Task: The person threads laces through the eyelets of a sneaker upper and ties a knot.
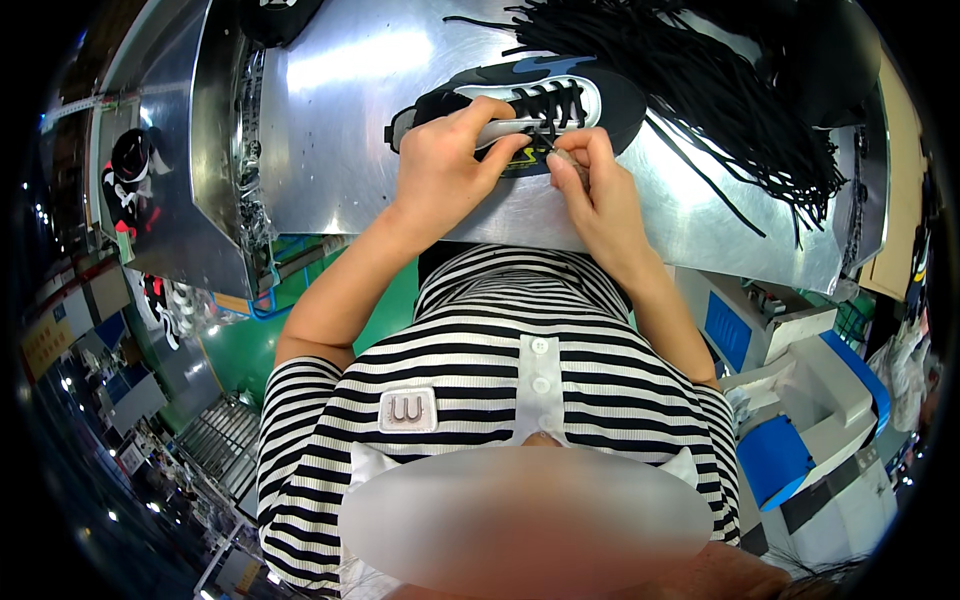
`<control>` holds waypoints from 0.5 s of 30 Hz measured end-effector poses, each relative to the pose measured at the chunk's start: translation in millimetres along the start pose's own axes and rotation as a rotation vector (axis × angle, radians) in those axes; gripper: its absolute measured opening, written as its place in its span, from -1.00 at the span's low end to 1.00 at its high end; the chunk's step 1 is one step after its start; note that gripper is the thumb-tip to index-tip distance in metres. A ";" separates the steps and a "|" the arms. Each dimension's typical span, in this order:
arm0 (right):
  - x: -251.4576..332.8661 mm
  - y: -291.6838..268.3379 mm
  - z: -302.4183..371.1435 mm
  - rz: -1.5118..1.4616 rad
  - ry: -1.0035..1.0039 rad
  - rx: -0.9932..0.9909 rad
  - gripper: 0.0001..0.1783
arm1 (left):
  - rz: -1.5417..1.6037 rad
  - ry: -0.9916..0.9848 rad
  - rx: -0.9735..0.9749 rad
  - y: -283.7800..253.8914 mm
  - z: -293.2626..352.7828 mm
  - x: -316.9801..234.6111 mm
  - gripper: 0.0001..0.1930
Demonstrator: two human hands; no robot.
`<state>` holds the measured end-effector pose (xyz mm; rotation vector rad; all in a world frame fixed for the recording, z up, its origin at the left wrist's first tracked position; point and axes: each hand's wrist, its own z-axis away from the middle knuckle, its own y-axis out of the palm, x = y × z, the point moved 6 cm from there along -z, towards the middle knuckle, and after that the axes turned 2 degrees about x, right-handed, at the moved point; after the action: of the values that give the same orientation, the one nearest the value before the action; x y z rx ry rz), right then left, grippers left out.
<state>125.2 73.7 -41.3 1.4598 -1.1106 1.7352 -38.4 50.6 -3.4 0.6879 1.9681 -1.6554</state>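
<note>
A black shoe (613,100) with a pale tongue and blue and yellow marks lies on its side on the metal table, toe to the right. Black shoelace (556,104) crosses its upper part. My left hand (450,165) grips the shoe by its opening, index finger over the pale edge and thumb at the near side of the lacing. At the near eyelets, my right hand (597,185) pinches a small brownish thin-tipped tool (574,163), mostly covered by my fingers; its exact kind does not show.
A large heap of loose black shoelaces (720,100) covers the table's (340,150) far right. A dark object (277,20) sits at the far left edge. Raised metal side panels (175,150) border the left. Near the lower right stands a grey and blue machine (800,400).
</note>
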 end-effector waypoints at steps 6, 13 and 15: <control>1.8 -2.2 4.8 -0.079 -0.027 -0.068 -0.83 | 0.033 -0.027 0.049 1.6 -0.3 3.2 -0.80; 21.2 -2.4 9.9 0.051 0.011 -0.018 -0.85 | 0.040 0.023 0.024 2.0 0.2 4.6 -0.81; 5.0 1.9 6.4 0.008 0.096 -0.002 -0.85 | 0.036 0.008 0.033 2.0 2.1 5.8 -0.82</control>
<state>125.6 66.8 -36.5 1.3575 -1.0695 1.7897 -41.5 49.2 -8.9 0.7385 1.9263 -1.6700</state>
